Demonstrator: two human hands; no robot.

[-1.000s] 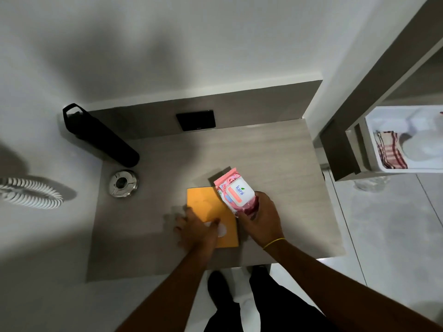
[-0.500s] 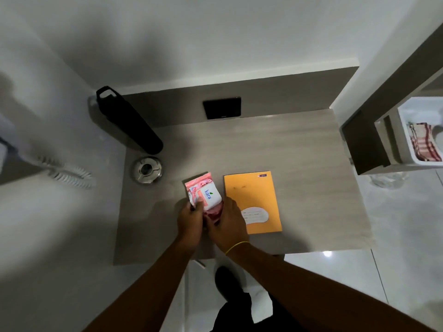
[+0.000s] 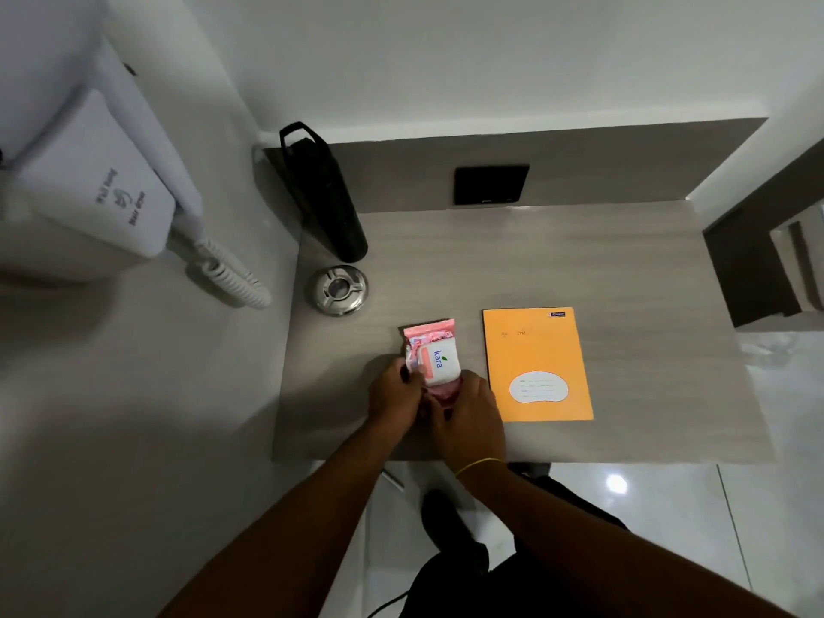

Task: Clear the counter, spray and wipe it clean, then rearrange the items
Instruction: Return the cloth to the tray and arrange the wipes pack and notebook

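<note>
A pink wet-wipes pack [image 3: 431,353] with a white "kara" label lies on the grey wood-grain counter [image 3: 579,260], near its front edge. My left hand [image 3: 394,394] grips the pack's left near corner. My right hand [image 3: 472,412] covers its near end, fingers curled on it. An orange notebook [image 3: 535,359] lies flat just right of the pack, apart from my hands. A round metal ashtray [image 3: 339,289] sits at the counter's left side. A tall black bottle [image 3: 325,194] stands in the back left corner.
A black wall plate [image 3: 490,184] is set in the backsplash. A white wall-mounted hair dryer [image 3: 102,189] with a coiled cord [image 3: 232,274] hangs on the left wall. A dark cabinet edge [image 3: 749,260] borders the right. Glossy tile floor lies below the counter front.
The wipes pack went from my right hand over the notebook to the counter left of it. My left hand left the notebook and joined the right on the pack. The camera view shifted left.
</note>
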